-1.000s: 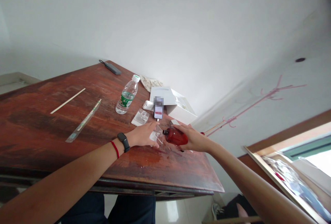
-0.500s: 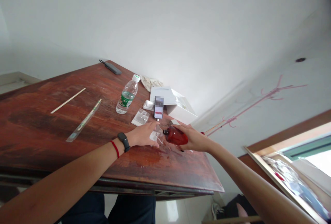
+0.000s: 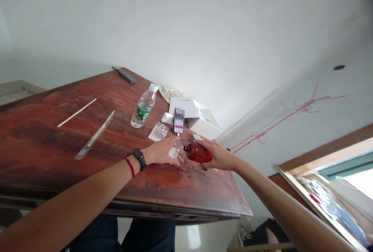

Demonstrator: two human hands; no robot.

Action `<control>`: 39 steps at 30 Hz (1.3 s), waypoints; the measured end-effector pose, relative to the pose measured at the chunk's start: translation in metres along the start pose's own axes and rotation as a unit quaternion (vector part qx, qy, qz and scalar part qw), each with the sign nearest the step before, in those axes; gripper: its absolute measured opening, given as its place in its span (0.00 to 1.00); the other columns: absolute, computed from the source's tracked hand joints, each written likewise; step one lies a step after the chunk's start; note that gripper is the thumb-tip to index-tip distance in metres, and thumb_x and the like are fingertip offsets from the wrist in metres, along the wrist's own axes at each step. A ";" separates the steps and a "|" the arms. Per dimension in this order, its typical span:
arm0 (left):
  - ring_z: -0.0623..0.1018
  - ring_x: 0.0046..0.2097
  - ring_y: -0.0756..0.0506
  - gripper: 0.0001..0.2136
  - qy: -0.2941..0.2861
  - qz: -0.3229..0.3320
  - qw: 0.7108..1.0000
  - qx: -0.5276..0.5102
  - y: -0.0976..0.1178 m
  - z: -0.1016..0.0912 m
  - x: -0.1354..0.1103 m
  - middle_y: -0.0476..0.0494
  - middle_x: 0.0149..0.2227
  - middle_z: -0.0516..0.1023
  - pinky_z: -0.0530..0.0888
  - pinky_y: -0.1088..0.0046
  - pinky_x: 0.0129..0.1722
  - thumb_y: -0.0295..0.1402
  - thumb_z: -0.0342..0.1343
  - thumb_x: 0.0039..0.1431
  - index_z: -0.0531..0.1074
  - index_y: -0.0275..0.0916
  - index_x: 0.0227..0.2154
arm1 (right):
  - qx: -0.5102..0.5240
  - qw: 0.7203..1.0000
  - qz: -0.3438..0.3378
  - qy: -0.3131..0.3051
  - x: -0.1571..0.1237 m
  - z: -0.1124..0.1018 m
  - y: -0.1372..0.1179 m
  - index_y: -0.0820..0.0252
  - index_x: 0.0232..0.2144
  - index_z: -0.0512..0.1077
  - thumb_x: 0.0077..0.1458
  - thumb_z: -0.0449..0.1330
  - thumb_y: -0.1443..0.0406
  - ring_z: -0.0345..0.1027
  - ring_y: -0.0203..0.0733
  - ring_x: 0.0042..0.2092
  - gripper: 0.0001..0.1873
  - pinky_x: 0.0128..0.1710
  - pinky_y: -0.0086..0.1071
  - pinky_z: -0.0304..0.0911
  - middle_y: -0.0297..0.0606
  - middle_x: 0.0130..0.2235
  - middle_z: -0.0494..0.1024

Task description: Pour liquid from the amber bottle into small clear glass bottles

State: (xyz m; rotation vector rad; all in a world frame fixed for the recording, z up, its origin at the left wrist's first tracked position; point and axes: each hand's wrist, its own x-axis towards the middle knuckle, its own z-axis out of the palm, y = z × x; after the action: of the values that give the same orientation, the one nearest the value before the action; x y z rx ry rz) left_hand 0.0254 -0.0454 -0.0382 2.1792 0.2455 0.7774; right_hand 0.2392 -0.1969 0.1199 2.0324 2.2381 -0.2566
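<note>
My right hand [image 3: 217, 154] is wrapped round a translucent red bottle [image 3: 198, 153], tipped on its side. Its uncapped dark neck points left, close to a clear plastic piece [image 3: 180, 152]. My left hand [image 3: 162, 150] grips that piece, thumb on the near side and fingers on the far side; its full shape is partly hidden. Whether liquid is flowing from the bottle, I cannot tell. Just beyond my left hand lies another clear square plastic piece [image 3: 159, 131] with a round knob. Small wet spots show on the wooden table [image 3: 131, 186] below my hands.
A green-labelled water bottle [image 3: 143, 106] stands upright. Behind my hands are a phone [image 3: 178, 122] with a cable and an open white box [image 3: 205, 126]. Left lie a chopstick [image 3: 77, 112] and a wrapped pair [image 3: 96, 135]. A grey device [image 3: 126, 76] sits at the far corner.
</note>
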 end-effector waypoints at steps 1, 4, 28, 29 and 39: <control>0.76 0.61 0.25 0.47 -0.002 -0.002 1.000 0.000 0.000 0.000 0.000 0.30 0.62 0.75 0.72 0.46 0.62 0.43 0.79 0.42 0.64 0.44 0.64 | 0.000 1.000 0.001 -0.001 0.000 0.000 0.000 0.51 0.68 0.62 0.47 0.72 0.64 0.73 0.62 0.58 0.48 0.59 0.54 0.66 0.49 0.59 0.77; 0.76 0.61 0.25 0.46 -0.005 -0.009 1.000 0.001 0.001 -0.001 -0.001 0.30 0.62 0.75 0.72 0.46 0.62 0.44 0.79 0.42 0.64 0.43 0.64 | -0.001 1.000 0.003 -0.005 0.000 -0.001 -0.001 0.52 0.69 0.62 0.47 0.72 0.63 0.72 0.62 0.58 0.48 0.59 0.54 0.66 0.49 0.59 0.77; 0.78 0.57 0.26 0.43 -0.008 -0.009 1.000 0.000 0.012 -0.007 -0.001 0.32 0.56 0.79 0.74 0.50 0.56 0.40 0.79 0.43 0.66 0.41 0.62 | -0.006 1.000 0.005 -0.008 0.001 -0.001 0.002 0.49 0.69 0.62 0.47 0.73 0.63 0.73 0.61 0.56 0.48 0.59 0.54 0.65 0.48 0.59 0.77; 0.78 0.57 0.27 0.43 -0.009 -0.009 1.000 -0.001 0.012 -0.007 -0.001 0.33 0.55 0.79 0.74 0.50 0.56 0.40 0.79 0.43 0.66 0.41 0.62 | -0.007 1.000 0.005 -0.007 0.001 -0.001 0.002 0.49 0.69 0.62 0.47 0.73 0.62 0.73 0.61 0.55 0.48 0.59 0.54 0.65 0.48 0.59 0.77; 0.78 0.57 0.28 0.42 -0.006 0.004 1.000 -0.002 0.010 -0.006 -0.001 0.35 0.55 0.79 0.74 0.50 0.57 0.40 0.80 0.42 0.67 0.45 0.61 | -0.008 1.000 0.011 -0.012 0.001 -0.003 0.000 0.48 0.68 0.62 0.48 0.73 0.60 0.73 0.60 0.56 0.48 0.58 0.53 0.65 0.47 0.59 0.76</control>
State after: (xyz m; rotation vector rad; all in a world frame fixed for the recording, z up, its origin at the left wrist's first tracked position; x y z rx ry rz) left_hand 0.0201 -0.0489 -0.0280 2.1808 0.2288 0.7687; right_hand 0.2395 -0.1956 0.1227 2.0347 2.1947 -0.2591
